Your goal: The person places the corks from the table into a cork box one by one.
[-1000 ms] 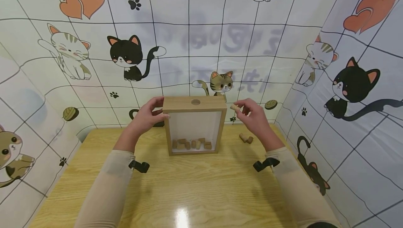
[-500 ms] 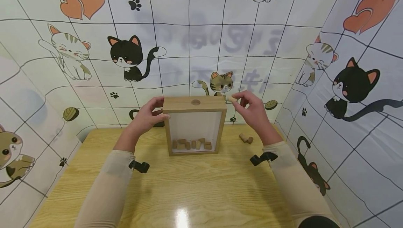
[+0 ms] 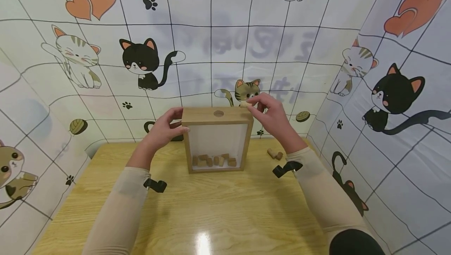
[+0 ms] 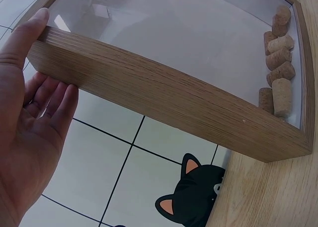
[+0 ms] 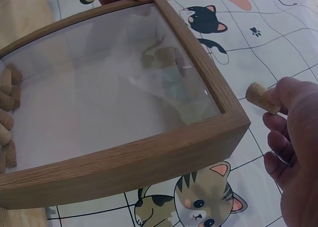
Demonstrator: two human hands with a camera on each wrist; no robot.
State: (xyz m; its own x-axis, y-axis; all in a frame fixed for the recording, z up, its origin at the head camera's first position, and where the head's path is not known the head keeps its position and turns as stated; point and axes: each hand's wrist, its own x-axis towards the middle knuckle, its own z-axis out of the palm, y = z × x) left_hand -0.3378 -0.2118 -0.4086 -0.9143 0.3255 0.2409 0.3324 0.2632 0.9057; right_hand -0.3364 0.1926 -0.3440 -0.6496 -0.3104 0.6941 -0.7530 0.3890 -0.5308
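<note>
A wooden shadow box (image 3: pixel 201 118) with a clear front stands upright on the table, with a round hole (image 3: pixel 218 113) in its top. Several corks (image 4: pixel 280 58) lie along the bottom inside it. My left hand (image 3: pixel 162 133) grips the box's upper left corner, thumb on the front edge and fingers behind the side. Between thumb and fingertips, my right hand (image 3: pixel 273 118) pinches a cork (image 5: pixel 261 97). That cork is just above the right end of the box's top, apart from the frame in the right wrist view.
Loose corks (image 3: pixel 271 153) lie on the wooden table (image 3: pixel 211 208) right of the box. A white cloth (image 3: pixel 197 43) printed with cats and grid lines hangs behind the table and along its sides.
My right hand has moved left and up with the cork, from beside the box to over its right top end. The left hand and the box have stayed in place.
</note>
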